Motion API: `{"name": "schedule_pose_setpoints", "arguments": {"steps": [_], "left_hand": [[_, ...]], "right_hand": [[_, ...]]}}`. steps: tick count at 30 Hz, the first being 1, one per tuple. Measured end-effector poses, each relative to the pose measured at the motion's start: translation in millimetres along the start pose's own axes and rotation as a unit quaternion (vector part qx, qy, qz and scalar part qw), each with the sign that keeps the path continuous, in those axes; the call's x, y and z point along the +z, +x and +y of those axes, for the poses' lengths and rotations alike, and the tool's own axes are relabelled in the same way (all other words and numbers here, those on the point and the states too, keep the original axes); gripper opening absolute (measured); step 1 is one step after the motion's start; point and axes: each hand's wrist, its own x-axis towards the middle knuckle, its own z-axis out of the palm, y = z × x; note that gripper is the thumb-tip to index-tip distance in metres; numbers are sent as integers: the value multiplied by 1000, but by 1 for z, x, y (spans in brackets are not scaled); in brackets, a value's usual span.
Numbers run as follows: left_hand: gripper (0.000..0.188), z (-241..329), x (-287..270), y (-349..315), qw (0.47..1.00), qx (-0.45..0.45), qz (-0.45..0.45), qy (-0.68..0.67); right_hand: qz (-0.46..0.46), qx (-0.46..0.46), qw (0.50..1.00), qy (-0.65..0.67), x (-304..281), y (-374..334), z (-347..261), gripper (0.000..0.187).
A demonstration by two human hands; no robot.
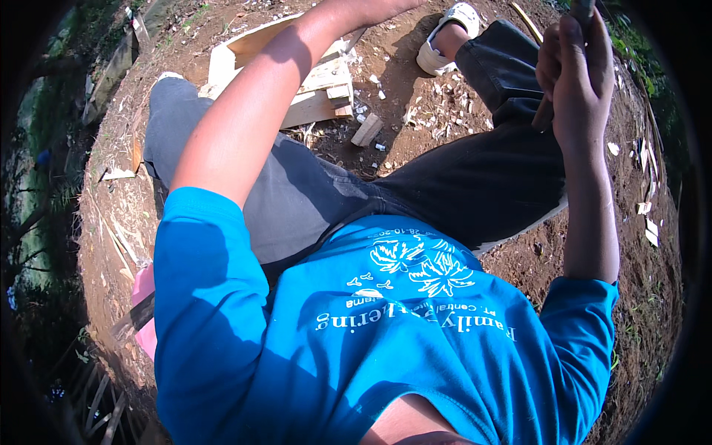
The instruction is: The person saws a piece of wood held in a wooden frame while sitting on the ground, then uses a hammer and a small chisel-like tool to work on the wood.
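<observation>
My right hand [577,78] is raised at the upper right, its fingers wrapped round a tool with a brown handle [544,116]. The butt of the handle sticks out below the fist. A dark part rises past the thumb to the picture's edge, so the tool's kind does not show. My left hand [374,7] reaches across to the top edge and is partly cut off there; its fingers are mostly out of sight. Under the left forearm lies a pale wooden assembly of boards [315,104], box-like and partly hidden by the arm.
A small wood block [366,130] lies on the brown soil between my legs. Chips and shavings [437,111] are scattered around it. My foot wears a pale clog [442,44] at the top. Something pink [144,297] and a dark wooden piece [133,315] are by my left side.
</observation>
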Motion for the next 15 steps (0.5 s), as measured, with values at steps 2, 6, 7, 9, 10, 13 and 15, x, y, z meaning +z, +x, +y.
{"name": "schedule_pose_setpoints", "arguments": {"steps": [2, 6, 7, 9, 10, 13, 15], "left_hand": [[32, 6, -4, 4, 999, -7, -29, 13], [30, 0, -2, -2, 1000, 17, 3, 2], [30, -3, -1, -4, 1000, 17, 8, 5], [30, 5, -1, 4, 1000, 17, 1, 9], [30, 12, -1, 6, 1000, 7, -7, 9], [29, -6, -3, -2, 998, 39, 43, -4], [29, -4, 3, 4, 999, 41, 30, -13]], "right_hand": [[-27, 32, 997, -58, 11, -11, 12, 46], [9, 11, 1000, 22, -7, 5, -7, 50], [1, 19, 1000, -7, 5, 0, -2, 46], [-31, 74, 987, -136, 32, -20, 8, 38], [-6, 54, 993, -106, 26, -17, 0, 35], [24, -8, 1000, -1, 13, 8, -27, 27], [37, -7, 999, -27, 12, -2, -3, 32]]}}
